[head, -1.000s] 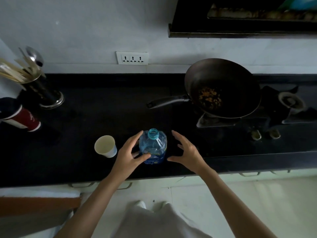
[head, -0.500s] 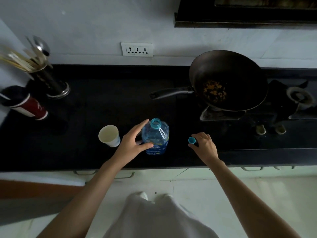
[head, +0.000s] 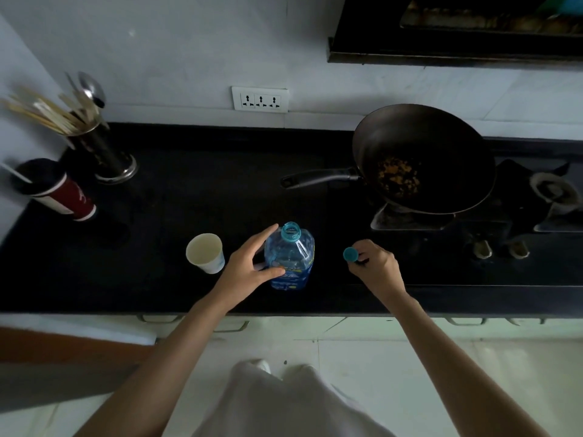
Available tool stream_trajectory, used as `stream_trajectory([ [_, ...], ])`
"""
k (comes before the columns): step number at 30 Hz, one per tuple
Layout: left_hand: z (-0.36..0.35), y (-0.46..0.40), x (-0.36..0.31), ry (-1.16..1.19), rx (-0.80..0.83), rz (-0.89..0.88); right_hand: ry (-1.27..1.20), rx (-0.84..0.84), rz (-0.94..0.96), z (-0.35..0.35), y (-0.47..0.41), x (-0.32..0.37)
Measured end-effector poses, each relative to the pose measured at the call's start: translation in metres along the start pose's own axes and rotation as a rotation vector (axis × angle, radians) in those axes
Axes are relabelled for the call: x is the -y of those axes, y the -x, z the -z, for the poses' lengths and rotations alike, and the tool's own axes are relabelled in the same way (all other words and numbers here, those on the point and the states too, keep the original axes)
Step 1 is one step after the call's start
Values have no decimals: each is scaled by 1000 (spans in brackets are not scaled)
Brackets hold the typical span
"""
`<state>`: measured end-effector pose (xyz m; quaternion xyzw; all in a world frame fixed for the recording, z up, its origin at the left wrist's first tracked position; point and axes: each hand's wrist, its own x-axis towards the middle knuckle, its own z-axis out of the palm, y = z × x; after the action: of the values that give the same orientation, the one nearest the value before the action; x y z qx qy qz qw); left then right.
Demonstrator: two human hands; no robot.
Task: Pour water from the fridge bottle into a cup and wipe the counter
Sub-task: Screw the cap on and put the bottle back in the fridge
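A clear blue water bottle (head: pixel 291 257) stands upright near the front of the black counter (head: pixel 189 200), its neck open with no cap on it. My left hand (head: pixel 249 266) grips the bottle's left side, thumb across its front. My right hand (head: pixel 375 268) is to the right of the bottle and pinches the small blue cap (head: pixel 350 254) just above the counter. A white paper cup (head: pixel 205 252) stands upright to the left of the bottle, apart from my left hand.
A dark wok (head: pixel 422 159) with food scraps sits on the stove at the right, handle pointing left. A utensil holder (head: pixel 101 149) and a red cup (head: pixel 56 190) stand at the far left. A wall socket (head: pixel 260 99) is behind.
A second ago the bottle was capped, both hands around it. My right hand has taken the cap off and carried it to the right; the left hand stays on the bottle.
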<state>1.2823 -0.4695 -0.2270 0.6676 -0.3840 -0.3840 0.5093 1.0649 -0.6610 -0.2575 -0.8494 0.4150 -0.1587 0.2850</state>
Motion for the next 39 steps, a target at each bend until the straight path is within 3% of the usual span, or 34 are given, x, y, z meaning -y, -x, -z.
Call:
stream_trajectory([
  [5,2,0,3,6,26,-23,-136,-46,160,29,-4,61],
  [12,0,-2,4,-6,10,-34,-70,62,331,40,-9,109],
  [23,3,-4,8,-21,23,-64,-167,208,310,44,-21,135],
  [28,3,-4,10,-22,26,-63,-196,288,403,47,-24,149],
  [32,2,-4,10,-29,20,-71,-86,337,456,50,-31,158],
  [39,2,-4,9,-17,6,-81,332,489,619,57,-42,184],
])
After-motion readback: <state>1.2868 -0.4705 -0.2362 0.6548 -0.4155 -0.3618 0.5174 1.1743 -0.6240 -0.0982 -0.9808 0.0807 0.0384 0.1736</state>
